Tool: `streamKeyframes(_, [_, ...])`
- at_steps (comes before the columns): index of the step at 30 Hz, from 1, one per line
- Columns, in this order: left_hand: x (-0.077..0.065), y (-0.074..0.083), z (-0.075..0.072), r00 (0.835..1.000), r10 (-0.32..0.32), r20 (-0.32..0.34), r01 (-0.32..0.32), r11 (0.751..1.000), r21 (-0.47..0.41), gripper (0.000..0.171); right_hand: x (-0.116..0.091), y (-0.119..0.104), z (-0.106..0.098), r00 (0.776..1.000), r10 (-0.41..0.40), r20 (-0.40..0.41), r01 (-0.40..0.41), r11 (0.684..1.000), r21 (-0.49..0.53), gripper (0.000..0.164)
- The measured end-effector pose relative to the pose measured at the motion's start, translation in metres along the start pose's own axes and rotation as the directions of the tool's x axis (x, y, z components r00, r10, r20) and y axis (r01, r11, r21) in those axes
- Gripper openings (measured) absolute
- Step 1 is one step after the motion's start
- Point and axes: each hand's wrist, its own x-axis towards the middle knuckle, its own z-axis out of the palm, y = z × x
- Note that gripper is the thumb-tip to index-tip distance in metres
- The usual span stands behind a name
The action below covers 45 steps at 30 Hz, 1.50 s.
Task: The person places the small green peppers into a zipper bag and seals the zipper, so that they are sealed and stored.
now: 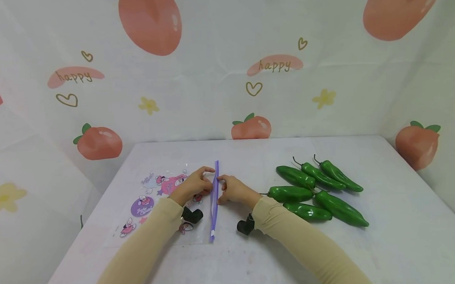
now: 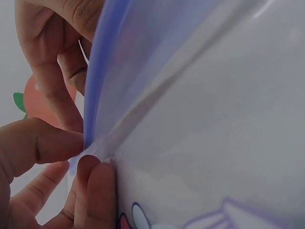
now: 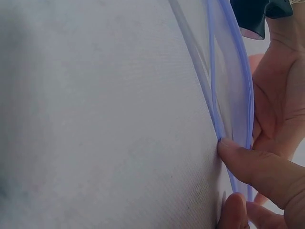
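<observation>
A clear zip bag (image 1: 142, 206) with pink and purple cartoon prints lies flat on the left of the table, its purple zip edge (image 1: 214, 219) facing right. My left hand (image 1: 193, 185) pinches that edge from the bag's side, thumb against fingers in the left wrist view. Opposite it, my right hand (image 1: 238, 191) holds the other lip; its thumb (image 3: 252, 164) presses on the purple strip in the right wrist view. Between the two lips the mouth (image 3: 226, 71) gapes narrowly. A small white slider (image 1: 213, 233) sits at the zip's near end.
Several green peppers (image 1: 339, 207) lie in a loose group on the white table (image 1: 393, 248), right of my right hand. Behind the table hangs a white cloth (image 1: 199, 95) printed with peaches. A black wrist camera (image 1: 246, 225) sits beneath my right wrist.
</observation>
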Motion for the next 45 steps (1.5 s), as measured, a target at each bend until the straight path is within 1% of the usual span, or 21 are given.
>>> streamKeyframes(4, [0.0007, -0.0006, -0.0003, 1.0, 0.015, 0.006, -0.015, 1.0, -0.002, 0.062, -0.0017, -0.0008, -0.0007, 1.0, 0.001, 0.001, -0.001, 1.0, -0.001, 0.08])
streamKeyframes(11, [-0.0009, 0.0012, -0.0002, 1.0, 0.019, 0.003, -0.019, 0.998, 0.057, 0.061, -0.0019, -0.002, -0.0012, 1.0, 0.007, 0.004, -0.007, 1.0, 0.0, 0.08])
streamKeyframes(19, [-0.0008, 0.0018, -0.0001, 0.999, 0.035, 0.009, -0.036, 0.997, 0.075, 0.061, -0.001, -0.0014, -0.0011, 1.0, 0.02, 0.002, -0.02, 1.0, -0.008, 0.08])
streamKeyframes(24, [0.0, 0.0022, 0.0002, 1.0, 0.023, 0.006, -0.024, 0.997, 0.079, 0.06, -0.0006, -0.0015, -0.0014, 1.0, 0.015, 0.007, -0.015, 1.0, -0.005, 0.08])
streamKeyframes(33, [0.0026, 0.0028, 0.003, 1.0, 0.004, -0.021, -0.002, 0.996, 0.084, 0.059, -0.0028, -0.0033, -0.0022, 1.0, 0.024, 0.012, -0.024, 1.0, -0.018, 0.079])
streamKeyframes(38, [0.0014, 0.005, 0.0037, 0.999, 0.019, -0.035, -0.014, 0.991, 0.13, 0.058, -0.0028, -0.0037, -0.0017, 0.999, 0.033, 0.01, -0.032, 0.999, -0.016, 0.079])
streamKeyframes(41, [-0.0008, 0.0064, 0.0032, 0.999, 0.03, -0.041, -0.023, 0.988, 0.156, 0.058, -0.0028, -0.0047, -0.0016, 1.0, 0.023, 0.012, -0.023, 1.0, -0.021, 0.078])
streamKeyframes(45, [-0.0021, 0.006, 0.0023, 0.999, 0.028, -0.037, -0.021, 0.986, 0.162, 0.057, -0.003, -0.0048, -0.0019, 1.0, 0.012, 0.007, -0.012, 0.999, -0.038, 0.078])
